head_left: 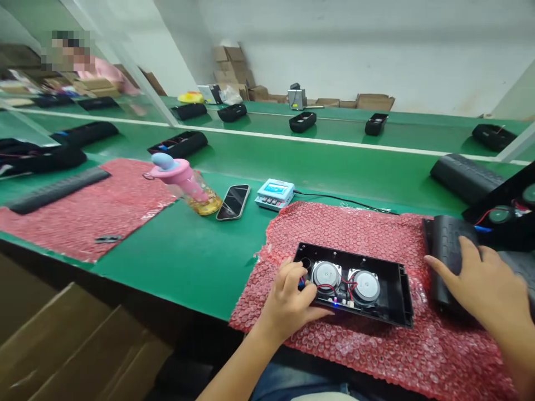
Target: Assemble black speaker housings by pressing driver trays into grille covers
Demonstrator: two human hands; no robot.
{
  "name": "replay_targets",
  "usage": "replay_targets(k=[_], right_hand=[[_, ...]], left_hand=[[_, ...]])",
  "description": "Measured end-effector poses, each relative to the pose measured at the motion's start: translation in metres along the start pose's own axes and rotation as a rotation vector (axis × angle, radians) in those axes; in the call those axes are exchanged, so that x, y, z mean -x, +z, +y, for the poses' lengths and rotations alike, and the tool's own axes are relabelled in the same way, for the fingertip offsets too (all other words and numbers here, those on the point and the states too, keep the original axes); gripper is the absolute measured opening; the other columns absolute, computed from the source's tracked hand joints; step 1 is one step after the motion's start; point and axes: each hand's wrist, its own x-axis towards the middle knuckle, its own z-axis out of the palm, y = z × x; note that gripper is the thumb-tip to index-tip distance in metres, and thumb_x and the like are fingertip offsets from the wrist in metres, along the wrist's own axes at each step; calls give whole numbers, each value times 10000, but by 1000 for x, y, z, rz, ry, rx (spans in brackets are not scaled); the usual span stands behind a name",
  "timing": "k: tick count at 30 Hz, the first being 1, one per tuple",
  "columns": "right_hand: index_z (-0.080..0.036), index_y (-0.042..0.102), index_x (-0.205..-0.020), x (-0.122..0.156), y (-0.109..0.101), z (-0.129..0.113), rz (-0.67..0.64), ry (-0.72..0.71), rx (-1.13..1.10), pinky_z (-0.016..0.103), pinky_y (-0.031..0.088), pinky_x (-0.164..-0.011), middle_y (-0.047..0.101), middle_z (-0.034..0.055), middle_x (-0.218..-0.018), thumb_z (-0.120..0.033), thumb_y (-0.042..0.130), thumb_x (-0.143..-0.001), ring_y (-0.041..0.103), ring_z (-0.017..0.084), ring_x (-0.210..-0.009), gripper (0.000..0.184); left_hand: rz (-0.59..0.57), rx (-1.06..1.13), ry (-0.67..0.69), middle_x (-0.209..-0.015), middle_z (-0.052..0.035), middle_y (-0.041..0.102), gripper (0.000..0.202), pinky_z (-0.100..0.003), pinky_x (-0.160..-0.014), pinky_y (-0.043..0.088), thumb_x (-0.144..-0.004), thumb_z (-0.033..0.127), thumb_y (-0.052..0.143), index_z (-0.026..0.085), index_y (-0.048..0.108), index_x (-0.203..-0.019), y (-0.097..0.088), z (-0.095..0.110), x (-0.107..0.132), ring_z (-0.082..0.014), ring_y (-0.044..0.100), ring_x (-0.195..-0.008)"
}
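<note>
An open black speaker housing (390, 289) lies on red bubble wrap in front of me. Two round speaker drivers (364, 286) with red wires sit inside it, and a small blue light glows on a circuit board at its near edge. My left hand (290, 295) grips the left end of this housing, fingers curled over the rim and thumb along the near side. Over to the right, my right hand (480, 278) is closed round a black ribbed speaker shell (449, 239), with the thumb on its left side. The hand covers part of that shell.
Left of the bubble wrap (334, 228) are a light-blue meter (275, 194) with a black cable, a phone (233, 202) and a pink-lidded bottle (188, 186). More shells (466, 175) crowd the right. Several speaker housings line the green bench behind; a person (100, 69) is at far left.
</note>
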Motion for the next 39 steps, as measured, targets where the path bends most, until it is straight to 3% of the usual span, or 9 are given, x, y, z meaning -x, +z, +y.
replay_targets(k=[3,6,9,13,16,19,28,35,39], right_hand=[[-69,226,-1420,-10,0,5,-172,309,86,587,455,-692,428,345,-1192,-842,301,-671,559,501,-933,1079],[-87,178,-1433,-18,1,27,-251,246,-22,540,480,-725,475,307,-1195,-820,388,-662,571,456,-973,1084],[-131,263,-1403,-20,-14,51,-163,95,-185,529,470,-802,530,265,-1187,-711,460,-723,565,422,-1022,915],[-234,311,-1364,-8,-45,57,-277,168,-830,444,507,-780,615,177,-1121,-594,442,-787,606,345,-998,693],[-226,287,-1370,7,-57,41,-528,139,-1352,419,476,-845,583,153,-1201,-607,170,-832,583,297,-1055,669],[-178,327,-1349,15,-56,18,-642,112,-1418,438,446,-861,568,155,-1218,-591,-4,-809,586,284,-1049,756],[-130,404,-1249,-2,-59,-55,-1021,27,-1646,396,486,-721,610,187,-1124,-649,66,-711,646,283,-889,820],[-131,418,-1227,1,-52,-80,-1124,82,-1730,363,492,-682,595,183,-1144,-671,92,-701,645,272,-868,821],[-176,376,-1298,15,-40,-96,-1074,-130,-1625,413,494,-695,584,164,-1169,-779,21,-653,616,311,-935,952]], left_hand=[[67,-39,-10,-928,-112,501,374,-445,-859,482,-698,516,673,151,590,-702,1,3,3,-270,501,-956],[41,-32,14,-872,-101,539,340,-441,-840,490,-739,485,644,152,585,-709,0,2,1,-251,507,-907],[-3,-19,46,-808,-77,558,329,-440,-851,483,-754,472,627,160,564,-671,-2,0,-4,-225,513,-837],[-50,-14,56,-761,-59,560,367,-458,-861,471,-759,510,598,165,542,-648,-2,-4,-9,-202,511,-748],[-62,-6,49,-760,-70,549,383,-468,-846,472,-758,521,592,156,544,-651,-1,-4,-9,-214,518,-751],[-32,-7,30,-797,-97,538,382,-452,-821,482,-771,512,582,149,561,-651,-1,-3,-7,-249,525,-835],[52,-37,-31,-1077,-190,545,465,-536,-885,411,-860,533,416,144,665,-910,-7,-4,8,-333,495,-1028],[182,-6,-47,-992,-125,601,222,-467,-954,397,-766,260,647,156,663,-962,-17,15,-4,-256,541,-970],[312,101,42,-999,-58,623,219,-435,-1026,367,-751,292,670,218,663,-957,-22,50,-16,-206,529,-1017]])
